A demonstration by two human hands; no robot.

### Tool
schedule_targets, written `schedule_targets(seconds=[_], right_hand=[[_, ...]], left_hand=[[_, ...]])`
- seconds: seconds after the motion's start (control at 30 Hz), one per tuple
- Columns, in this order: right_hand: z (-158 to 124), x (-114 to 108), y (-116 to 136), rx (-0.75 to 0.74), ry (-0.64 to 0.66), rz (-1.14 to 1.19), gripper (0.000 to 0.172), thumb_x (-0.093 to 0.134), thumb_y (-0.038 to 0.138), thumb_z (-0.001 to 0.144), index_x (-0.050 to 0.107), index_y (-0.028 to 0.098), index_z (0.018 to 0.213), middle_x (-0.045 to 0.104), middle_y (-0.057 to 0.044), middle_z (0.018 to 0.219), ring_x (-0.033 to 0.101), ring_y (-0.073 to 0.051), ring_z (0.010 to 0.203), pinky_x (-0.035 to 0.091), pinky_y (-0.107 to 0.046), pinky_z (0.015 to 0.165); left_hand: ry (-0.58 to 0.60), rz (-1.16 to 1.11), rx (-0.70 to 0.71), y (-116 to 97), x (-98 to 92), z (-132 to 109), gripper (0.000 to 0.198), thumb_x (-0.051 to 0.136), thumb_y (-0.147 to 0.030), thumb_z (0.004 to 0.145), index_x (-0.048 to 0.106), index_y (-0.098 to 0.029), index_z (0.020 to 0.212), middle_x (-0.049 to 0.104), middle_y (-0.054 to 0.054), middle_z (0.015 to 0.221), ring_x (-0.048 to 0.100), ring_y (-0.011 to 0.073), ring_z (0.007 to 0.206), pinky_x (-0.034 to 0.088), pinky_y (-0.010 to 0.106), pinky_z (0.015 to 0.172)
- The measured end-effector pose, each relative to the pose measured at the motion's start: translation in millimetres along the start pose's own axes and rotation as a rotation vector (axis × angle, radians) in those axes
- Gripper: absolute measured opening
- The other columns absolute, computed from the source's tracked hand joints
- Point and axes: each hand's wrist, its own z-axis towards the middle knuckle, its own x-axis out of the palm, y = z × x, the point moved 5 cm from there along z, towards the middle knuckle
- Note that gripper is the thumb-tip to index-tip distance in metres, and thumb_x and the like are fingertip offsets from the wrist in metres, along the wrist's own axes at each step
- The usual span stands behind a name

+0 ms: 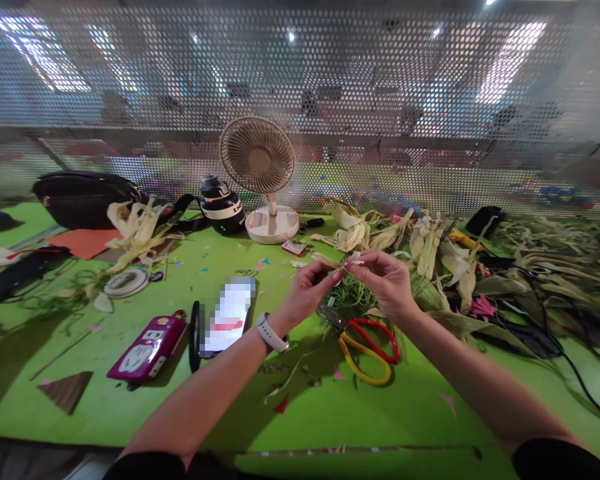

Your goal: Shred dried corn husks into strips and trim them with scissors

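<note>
My left hand (311, 291) and my right hand (387, 285) meet above the table, fingertips pinched together. Between them they hold a small pale strip of corn husk (347, 262); its far parts are partly hidden by my fingers. A white band circles my left wrist. Below the hands lies a tangle of thin green strands (353, 297). Scissors (365, 350) with one red and one yellow handle loop rest on the table just under my hands, their blades pointing away to the left.
A phone (233, 317) and a purple case (150, 350) lie left. Behind stand a fan (273, 223), a black bottle (223, 210) and a black bag (87, 200). Corn husks (425, 247) and black cables (550, 333) spread right. A perforated metal screen (355, 87) closes the green table's (180, 413) back.
</note>
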Motion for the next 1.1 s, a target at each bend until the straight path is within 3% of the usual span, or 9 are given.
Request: schedule_targets(seconds=[0.2,0.4,0.57,0.63,0.73,0.8,0.93,1.1], right_hand=[[-6,0,9,-0.174,-0.056,-0.130,0.007,0.074,0.018,0.072,0.070,0.022,0.076,0.068,-0.001,0.081,0.064,-0.016,0.080,0.049,-0.032,0.077],[-4,-2,-2,-0.019,-0.095,-0.089,0.011,0.076,0.026,0.071,0.067,0.021,0.076,0.069,0.000,0.078,0.063,-0.015,0.075,0.051,-0.030,0.073],[5,-8,-5,0.025,-0.154,0.040,0.024,0.072,0.034,0.074,0.061,0.024,0.093,0.065,0.002,0.084,0.061,-0.012,0.076,0.050,-0.026,0.072],[7,-8,-7,0.080,-0.112,0.060,0.024,0.066,0.040,0.079,0.061,0.023,0.095,0.063,0.002,0.081,0.058,-0.011,0.072,0.049,-0.025,0.068],[5,1,-12,0.189,0.042,0.031,0.026,0.066,0.046,0.078,0.066,0.020,0.085,0.060,0.002,0.072,0.053,-0.011,0.064,0.045,-0.024,0.061],[3,5,-13,0.224,0.072,0.025,0.026,0.073,0.044,0.071,0.066,0.020,0.078,0.060,0.002,0.070,0.052,-0.011,0.063,0.043,-0.024,0.060],[2,5,-16,0.243,0.024,0.019,0.029,0.079,0.043,0.063,0.063,0.020,0.069,0.060,0.003,0.067,0.051,-0.010,0.061,0.042,-0.024,0.059],[5,-3,-16,0.189,-0.070,-0.003,0.029,0.078,0.042,0.064,0.059,0.020,0.067,0.055,0.004,0.063,0.047,-0.010,0.058,0.039,-0.023,0.054]], left_hand=[[0.017,-0.001,0.070,1,4.4,-1,0.025,0.072,-0.037,0.074,0.067,-0.018,0.088,0.067,0.003,0.084,0.057,0.0131,0.079,0.046,0.027,0.076],[0.031,0.013,0.080,1,7.5,-7,0.029,0.068,-0.041,0.076,0.062,-0.017,0.092,0.062,0.003,0.086,0.055,0.0133,0.080,0.045,0.026,0.074],[-0.025,0.064,0.076,3,6.5,-9,0.031,0.066,-0.044,0.077,0.061,-0.017,0.092,0.058,0.001,0.077,0.047,0.0111,0.068,0.041,0.024,0.063],[-0.051,0.062,0.080,3,6.0,-8,0.030,0.068,-0.044,0.076,0.061,-0.017,0.089,0.056,0.000,0.075,0.046,0.0108,0.066,0.040,0.024,0.061],[-0.095,0.026,0.053,1,5.9,-8,0.030,0.071,-0.042,0.072,0.060,-0.018,0.085,0.055,-0.002,0.072,0.046,0.0103,0.064,0.039,0.023,0.059],[-0.105,-0.017,0.028,1,7.1,-8,0.031,0.074,-0.041,0.069,0.061,-0.017,0.084,0.057,-0.001,0.073,0.048,0.0103,0.066,0.040,0.023,0.060],[-0.105,-0.091,-0.017,3,11.1,-9,0.032,0.076,-0.040,0.067,0.065,-0.017,0.087,0.062,0.000,0.078,0.052,0.0107,0.070,0.042,0.023,0.065],[-0.080,-0.141,-0.098,9,16.4,-11,0.033,0.078,-0.041,0.065,0.068,-0.017,0.084,0.062,0.000,0.072,0.051,0.0094,0.062,0.042,0.023,0.060]])
